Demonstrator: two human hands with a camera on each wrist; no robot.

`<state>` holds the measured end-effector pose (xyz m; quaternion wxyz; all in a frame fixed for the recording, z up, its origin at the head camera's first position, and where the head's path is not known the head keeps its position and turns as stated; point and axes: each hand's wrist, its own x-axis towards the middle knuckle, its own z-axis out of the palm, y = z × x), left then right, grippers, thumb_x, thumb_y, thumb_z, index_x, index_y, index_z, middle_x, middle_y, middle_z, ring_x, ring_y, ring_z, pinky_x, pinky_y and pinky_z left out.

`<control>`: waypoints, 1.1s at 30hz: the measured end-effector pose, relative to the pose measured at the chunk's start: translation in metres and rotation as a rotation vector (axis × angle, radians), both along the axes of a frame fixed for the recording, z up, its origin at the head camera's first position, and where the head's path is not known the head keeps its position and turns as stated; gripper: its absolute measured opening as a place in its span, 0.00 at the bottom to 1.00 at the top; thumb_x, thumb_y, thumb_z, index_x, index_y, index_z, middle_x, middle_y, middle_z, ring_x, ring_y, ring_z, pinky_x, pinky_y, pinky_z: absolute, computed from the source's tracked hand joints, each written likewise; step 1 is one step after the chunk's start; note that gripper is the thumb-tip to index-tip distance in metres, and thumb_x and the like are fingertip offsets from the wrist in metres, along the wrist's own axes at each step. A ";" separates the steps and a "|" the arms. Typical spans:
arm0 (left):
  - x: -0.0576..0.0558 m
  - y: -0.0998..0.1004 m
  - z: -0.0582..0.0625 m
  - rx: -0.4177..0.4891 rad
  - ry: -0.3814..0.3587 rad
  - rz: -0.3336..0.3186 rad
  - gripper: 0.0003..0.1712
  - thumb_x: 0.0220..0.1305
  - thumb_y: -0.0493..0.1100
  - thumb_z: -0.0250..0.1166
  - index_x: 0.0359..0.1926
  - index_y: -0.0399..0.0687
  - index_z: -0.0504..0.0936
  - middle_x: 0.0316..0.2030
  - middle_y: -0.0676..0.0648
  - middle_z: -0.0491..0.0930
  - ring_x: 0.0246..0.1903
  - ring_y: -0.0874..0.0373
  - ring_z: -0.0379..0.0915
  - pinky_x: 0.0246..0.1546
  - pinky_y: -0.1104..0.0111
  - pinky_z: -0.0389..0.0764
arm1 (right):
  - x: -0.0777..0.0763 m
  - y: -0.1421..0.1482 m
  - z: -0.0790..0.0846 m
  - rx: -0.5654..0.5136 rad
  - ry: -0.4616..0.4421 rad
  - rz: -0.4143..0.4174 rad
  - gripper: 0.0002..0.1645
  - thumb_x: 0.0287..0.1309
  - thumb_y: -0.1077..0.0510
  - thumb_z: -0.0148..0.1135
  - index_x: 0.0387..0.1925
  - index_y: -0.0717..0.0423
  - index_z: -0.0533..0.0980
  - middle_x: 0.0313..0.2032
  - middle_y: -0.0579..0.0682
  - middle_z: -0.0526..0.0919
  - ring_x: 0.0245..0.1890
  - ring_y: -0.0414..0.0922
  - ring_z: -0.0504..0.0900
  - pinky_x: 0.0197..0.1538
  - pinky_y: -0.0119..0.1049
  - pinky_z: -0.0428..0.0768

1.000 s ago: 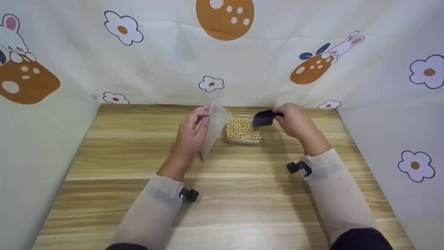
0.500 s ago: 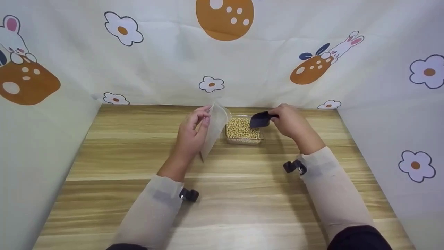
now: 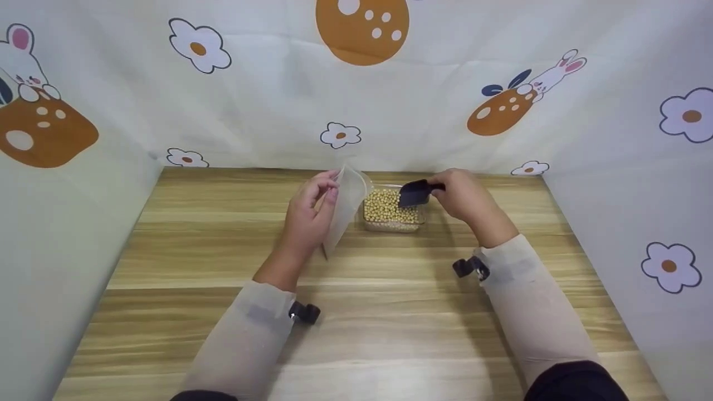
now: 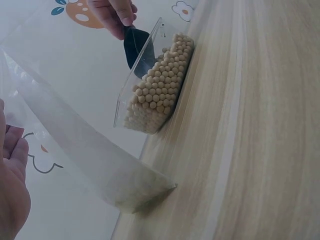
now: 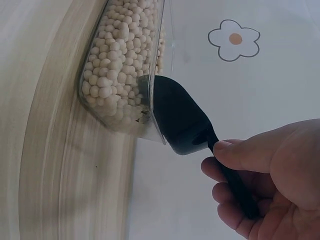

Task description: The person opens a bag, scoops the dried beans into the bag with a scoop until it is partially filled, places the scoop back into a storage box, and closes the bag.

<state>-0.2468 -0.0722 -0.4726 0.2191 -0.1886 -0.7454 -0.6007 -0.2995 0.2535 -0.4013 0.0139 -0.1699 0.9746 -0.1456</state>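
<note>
My right hand [image 3: 462,195] grips the handle of a black scoop [image 3: 415,193]. In the right wrist view, the blade of the scoop [image 5: 180,117] crosses the rim of a clear container [image 5: 156,60], its tip among round, pale yellow beans [image 5: 117,60]. The container [image 3: 391,227] stands on the table near the back wall. Left of it, my left hand [image 3: 308,214] pinches the upper edge of a translucent pouch [image 3: 346,203]. The pouch stands upright, its mouth spread toward the container. Pale contents show dimly at the bottom of the pouch [image 4: 145,192] in the left wrist view.
The wood-grain table [image 3: 356,323] spreads in front of the container. Pale cloth walls [image 3: 267,100] with printed flowers and rabbits enclose it at the back and sides. A small black camera mount [image 3: 304,313] sits on the left wrist, another mount [image 3: 470,268] on the right.
My right hand has moved slightly left and down, bringing the scoop further over the container and into the beans. The left hand and the pouch have stayed in place.
</note>
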 end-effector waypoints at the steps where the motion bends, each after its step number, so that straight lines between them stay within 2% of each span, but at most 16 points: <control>1: 0.000 0.000 0.000 0.001 0.001 0.000 0.11 0.82 0.43 0.59 0.52 0.41 0.83 0.68 0.47 0.81 0.72 0.54 0.76 0.76 0.61 0.76 | 0.000 0.000 0.000 0.001 0.003 0.001 0.18 0.74 0.64 0.62 0.61 0.60 0.84 0.59 0.64 0.87 0.62 0.63 0.84 0.68 0.60 0.82; 8: 0.000 0.001 -0.001 0.003 0.004 -0.001 0.11 0.82 0.43 0.59 0.52 0.41 0.83 0.68 0.47 0.82 0.71 0.54 0.76 0.76 0.62 0.76 | -0.001 -0.006 -0.003 0.016 0.026 0.024 0.17 0.72 0.63 0.64 0.58 0.59 0.86 0.55 0.63 0.88 0.58 0.62 0.85 0.67 0.59 0.83; 19: -0.001 0.002 0.000 0.010 -0.014 -0.006 0.11 0.81 0.43 0.60 0.52 0.40 0.83 0.68 0.47 0.82 0.71 0.54 0.76 0.76 0.61 0.77 | -0.007 -0.016 -0.016 0.017 -0.010 0.060 0.17 0.69 0.67 0.65 0.57 0.60 0.87 0.56 0.63 0.89 0.60 0.61 0.85 0.68 0.58 0.83; 24: -0.001 0.003 0.000 0.027 -0.014 -0.014 0.10 0.80 0.40 0.61 0.51 0.38 0.83 0.67 0.45 0.82 0.71 0.52 0.76 0.76 0.62 0.77 | -0.007 -0.020 -0.023 0.011 -0.057 0.069 0.18 0.71 0.67 0.62 0.58 0.61 0.86 0.57 0.64 0.87 0.61 0.62 0.84 0.67 0.59 0.83; 33: -0.002 0.003 -0.002 0.008 -0.018 -0.011 0.12 0.82 0.44 0.59 0.52 0.40 0.83 0.68 0.47 0.81 0.72 0.54 0.76 0.76 0.63 0.76 | -0.008 -0.024 -0.042 -0.079 -0.088 0.053 0.17 0.72 0.64 0.64 0.59 0.62 0.85 0.57 0.64 0.87 0.60 0.61 0.85 0.67 0.58 0.83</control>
